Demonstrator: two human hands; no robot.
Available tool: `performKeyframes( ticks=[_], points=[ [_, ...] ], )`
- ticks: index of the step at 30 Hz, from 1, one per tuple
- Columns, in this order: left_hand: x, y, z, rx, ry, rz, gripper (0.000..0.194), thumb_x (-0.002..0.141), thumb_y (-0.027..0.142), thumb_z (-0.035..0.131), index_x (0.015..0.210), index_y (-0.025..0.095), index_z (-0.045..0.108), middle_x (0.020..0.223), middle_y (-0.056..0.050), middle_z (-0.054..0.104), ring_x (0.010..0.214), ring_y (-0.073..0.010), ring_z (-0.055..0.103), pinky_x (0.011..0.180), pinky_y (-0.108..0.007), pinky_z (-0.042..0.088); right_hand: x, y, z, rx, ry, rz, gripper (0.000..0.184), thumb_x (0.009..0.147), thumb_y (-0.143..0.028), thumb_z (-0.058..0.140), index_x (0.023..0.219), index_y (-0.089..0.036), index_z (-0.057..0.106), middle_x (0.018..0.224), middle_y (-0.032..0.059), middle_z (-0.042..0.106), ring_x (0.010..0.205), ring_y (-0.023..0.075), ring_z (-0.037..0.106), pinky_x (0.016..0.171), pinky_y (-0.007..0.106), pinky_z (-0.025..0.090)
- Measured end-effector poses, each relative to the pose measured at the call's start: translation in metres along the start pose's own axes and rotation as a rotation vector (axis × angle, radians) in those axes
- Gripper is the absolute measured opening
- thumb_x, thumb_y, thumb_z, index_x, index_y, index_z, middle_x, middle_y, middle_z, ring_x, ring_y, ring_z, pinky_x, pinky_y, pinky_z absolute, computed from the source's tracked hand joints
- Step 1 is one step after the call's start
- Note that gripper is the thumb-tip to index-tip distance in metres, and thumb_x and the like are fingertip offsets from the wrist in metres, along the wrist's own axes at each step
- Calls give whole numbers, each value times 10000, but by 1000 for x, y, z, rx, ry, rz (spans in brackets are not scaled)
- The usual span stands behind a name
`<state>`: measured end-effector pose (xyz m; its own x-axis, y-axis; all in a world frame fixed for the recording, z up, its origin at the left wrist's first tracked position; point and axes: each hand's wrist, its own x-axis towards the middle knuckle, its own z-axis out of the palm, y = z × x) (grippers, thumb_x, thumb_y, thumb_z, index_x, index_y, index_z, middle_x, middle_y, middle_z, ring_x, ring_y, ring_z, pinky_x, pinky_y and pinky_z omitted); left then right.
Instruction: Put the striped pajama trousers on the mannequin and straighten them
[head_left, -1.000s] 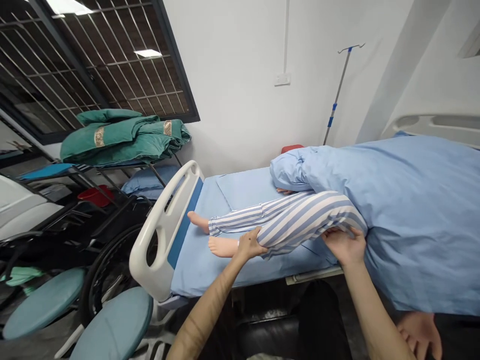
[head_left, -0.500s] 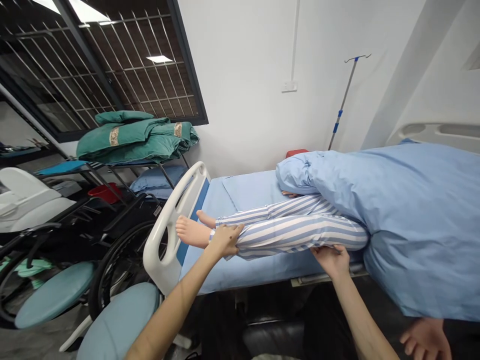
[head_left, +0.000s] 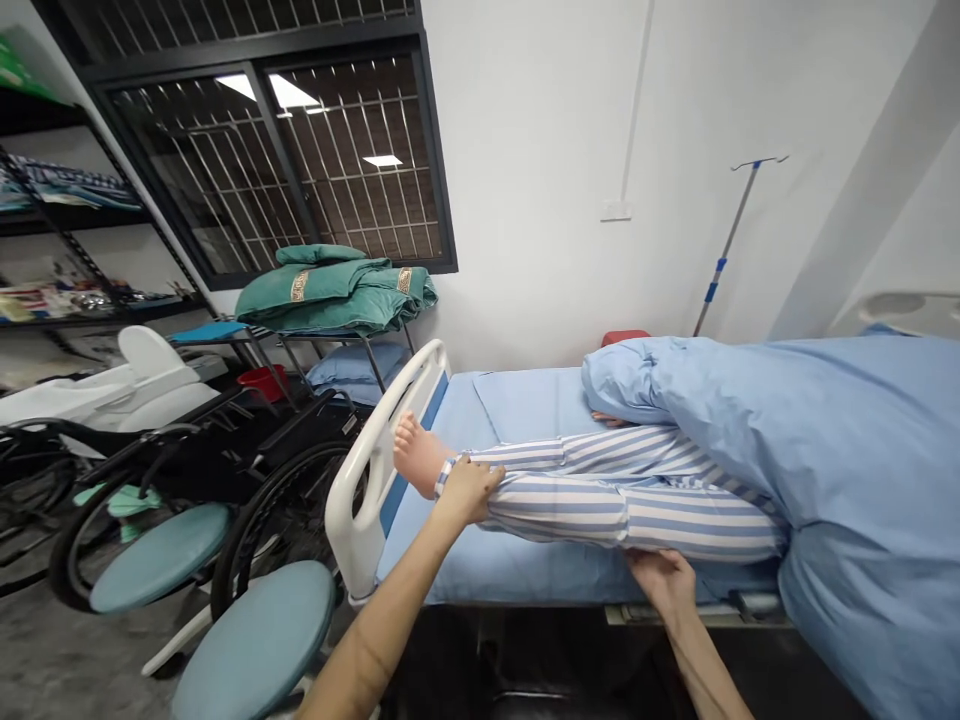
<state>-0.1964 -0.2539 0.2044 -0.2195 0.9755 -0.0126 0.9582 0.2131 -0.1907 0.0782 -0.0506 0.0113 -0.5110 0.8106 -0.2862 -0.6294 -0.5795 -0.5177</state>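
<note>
Manikin leg (head_left: 630, 520) in striped trousers (head_left: 555, 490), lying along near bed (head_left: 457, 565) edge, bare foot (head_left: 417, 455) just beside white footboard (head_left: 358, 510). Left hand (head_left: 469, 490) clasped above ankle; right hand (head_left: 658, 585) open, palm under thigh. Both legs uncovered, upper end under blue quilt (head_left: 855, 440).

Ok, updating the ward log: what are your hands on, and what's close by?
Left hand on the manikin's near leg at the ankle; right hand under it by the knee. White footboard just past the bare foot.
</note>
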Motion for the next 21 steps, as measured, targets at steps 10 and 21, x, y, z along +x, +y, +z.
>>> performKeyframes(
  ticks=[10, 21],
  points=[
    [20, 36, 45, -319, 39, -154, 651, 607, 318, 701, 1221, 216, 508, 1130, -108, 662, 1040, -316, 606, 892, -397, 428, -22, -74, 25, 99, -10, -54, 288, 583, -376, 528, 857, -332, 606, 1031, 23, 671, 859, 288, 665, 776, 678, 543],
    [78, 135, 105, -755, 147, -264, 691, 579, 394, 721, 1222, 291, 488, 1169, -79, 657, 1096, -331, 598, 911, -419, 475, -31, -131, 62, 170, -20, -115, 282, 634, -476, 542, 816, -273, 618, 857, 45, 608, 731, 214, 580, 581, 418, 535]
  ],
)
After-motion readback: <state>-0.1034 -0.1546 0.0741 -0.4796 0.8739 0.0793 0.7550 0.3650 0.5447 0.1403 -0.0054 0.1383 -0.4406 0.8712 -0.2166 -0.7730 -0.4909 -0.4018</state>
